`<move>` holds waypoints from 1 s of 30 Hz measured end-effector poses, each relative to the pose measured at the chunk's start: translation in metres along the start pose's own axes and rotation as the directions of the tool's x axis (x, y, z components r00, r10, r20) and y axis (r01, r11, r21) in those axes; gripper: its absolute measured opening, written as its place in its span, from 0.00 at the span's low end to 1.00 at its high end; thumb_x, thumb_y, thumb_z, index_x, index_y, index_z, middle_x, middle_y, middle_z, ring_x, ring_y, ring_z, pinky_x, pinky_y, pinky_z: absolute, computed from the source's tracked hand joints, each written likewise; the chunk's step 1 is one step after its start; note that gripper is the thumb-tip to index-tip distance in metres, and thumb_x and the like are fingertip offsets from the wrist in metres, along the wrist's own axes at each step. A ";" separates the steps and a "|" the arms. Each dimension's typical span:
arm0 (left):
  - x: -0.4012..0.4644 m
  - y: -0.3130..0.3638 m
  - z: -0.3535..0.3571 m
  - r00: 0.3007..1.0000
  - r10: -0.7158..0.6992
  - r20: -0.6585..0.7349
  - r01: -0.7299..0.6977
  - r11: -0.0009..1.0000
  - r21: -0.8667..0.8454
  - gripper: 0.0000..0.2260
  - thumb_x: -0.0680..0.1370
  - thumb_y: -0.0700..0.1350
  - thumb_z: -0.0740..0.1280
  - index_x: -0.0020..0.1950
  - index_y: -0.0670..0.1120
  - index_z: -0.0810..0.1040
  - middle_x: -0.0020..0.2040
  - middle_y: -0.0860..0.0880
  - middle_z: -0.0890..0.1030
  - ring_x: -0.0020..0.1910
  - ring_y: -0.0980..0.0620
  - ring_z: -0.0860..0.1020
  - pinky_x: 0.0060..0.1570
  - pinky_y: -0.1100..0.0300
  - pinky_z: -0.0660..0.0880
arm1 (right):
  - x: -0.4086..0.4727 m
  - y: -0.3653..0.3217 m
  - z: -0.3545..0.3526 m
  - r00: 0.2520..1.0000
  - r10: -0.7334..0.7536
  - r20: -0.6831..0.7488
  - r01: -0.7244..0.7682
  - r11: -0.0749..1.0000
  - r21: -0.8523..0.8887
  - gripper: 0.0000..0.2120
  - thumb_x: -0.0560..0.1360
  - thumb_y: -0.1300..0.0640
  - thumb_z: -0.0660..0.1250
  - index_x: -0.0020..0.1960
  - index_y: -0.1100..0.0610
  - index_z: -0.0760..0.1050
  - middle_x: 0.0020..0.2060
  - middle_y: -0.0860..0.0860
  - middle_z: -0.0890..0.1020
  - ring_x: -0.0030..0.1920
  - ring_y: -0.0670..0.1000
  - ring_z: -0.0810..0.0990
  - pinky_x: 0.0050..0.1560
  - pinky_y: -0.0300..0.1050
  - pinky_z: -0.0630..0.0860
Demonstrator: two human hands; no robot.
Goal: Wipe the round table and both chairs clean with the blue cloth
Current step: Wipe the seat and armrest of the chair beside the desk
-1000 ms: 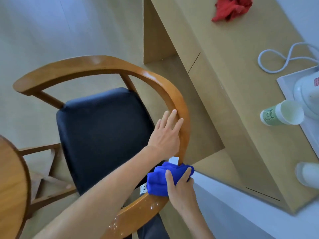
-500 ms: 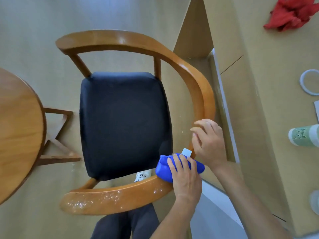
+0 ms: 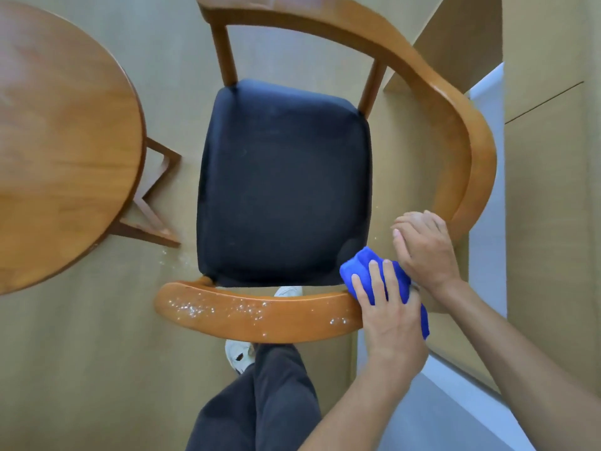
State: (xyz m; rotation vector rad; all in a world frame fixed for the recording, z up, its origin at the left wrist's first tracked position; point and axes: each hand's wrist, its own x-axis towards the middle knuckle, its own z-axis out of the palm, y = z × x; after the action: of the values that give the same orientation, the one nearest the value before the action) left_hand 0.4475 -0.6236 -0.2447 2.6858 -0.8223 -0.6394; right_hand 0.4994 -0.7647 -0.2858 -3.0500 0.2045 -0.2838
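The wooden armchair (image 3: 455, 125) with a dark seat (image 3: 286, 183) fills the middle of the view, seen from above. Its near armrest (image 3: 260, 317) is sprinkled with white crumbs. My left hand (image 3: 390, 317) holds the folded blue cloth (image 3: 361, 262) down on the right end of that armrest, fingers draped over it. Just beyond, my right hand (image 3: 426, 249) curls round the curved back rail. The round wooden table (image 3: 65, 141) lies at the left edge.
A light wooden desk or cabinet (image 3: 553, 222) stands close on the right of the chair. My legs (image 3: 266, 402) and a white shoe (image 3: 239, 354) are just behind the armrest. The table's base (image 3: 153, 206) sticks out toward the seat, with crumbs on the floor (image 3: 169, 255).
A second ago my right hand held the cloth and my left lay on the rail. Now my left holds the cloth and my right grips the rail. The view swung left over the chair.
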 end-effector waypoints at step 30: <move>-0.071 -0.279 -0.074 0.949 0.016 -0.314 -0.052 0.993 -0.107 0.24 0.63 0.43 0.56 0.55 0.44 0.81 0.61 0.49 0.79 0.68 0.45 0.69 0.66 0.39 0.65 | -0.034 -0.032 0.005 0.989 0.094 0.117 -0.095 0.995 0.000 0.19 0.77 0.52 0.54 0.41 0.56 0.81 0.39 0.52 0.83 0.47 0.56 0.79 0.57 0.52 0.64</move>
State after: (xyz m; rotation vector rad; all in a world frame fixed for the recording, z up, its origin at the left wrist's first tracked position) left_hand 0.5600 -0.3490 -0.2580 2.5696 -0.7206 -0.2324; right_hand 0.4712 -0.7276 -0.2946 -3.0276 0.3394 -0.0985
